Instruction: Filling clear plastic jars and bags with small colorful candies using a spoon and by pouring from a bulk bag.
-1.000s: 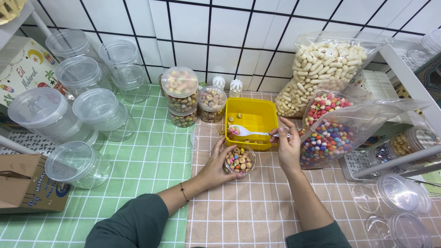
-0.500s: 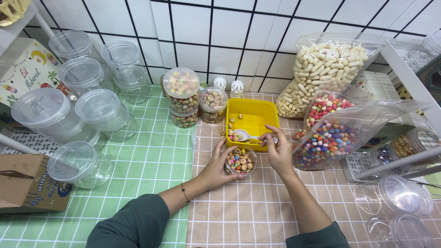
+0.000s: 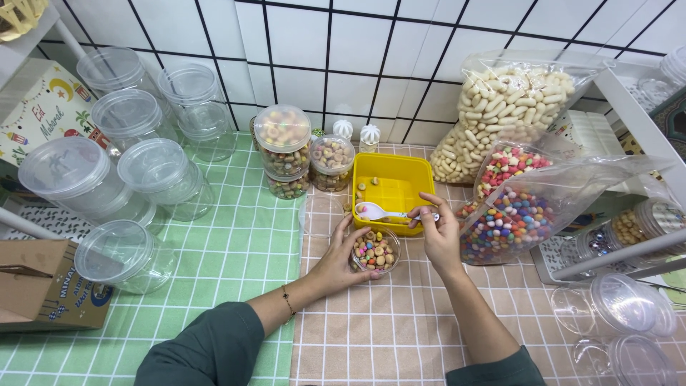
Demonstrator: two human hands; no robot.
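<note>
The head view looked down at my table. On the far left sat a brown box and a bunch of empty clear tubs with lids on the green cloth. Next came 2 filled tubs stacked up, and 1 more filled tub beside them, all with little round cookies inside. So I think 3 tubs were done and many were left.

My left hand was curled around a small open tub on the pink cloth, just in front of the yellow tray. The tub looked nearly full of cookies with coloured tops. Only a few cookies were left in the tray.

My right hand had its fingers pinched shut on a white spoon. The spoon lay over the tray's front edge, just above the tub.

To the right was an open bag of coloured cookies. Behind it stood a bag of pale finger cookies. More empty tubs were at the far right.
</note>
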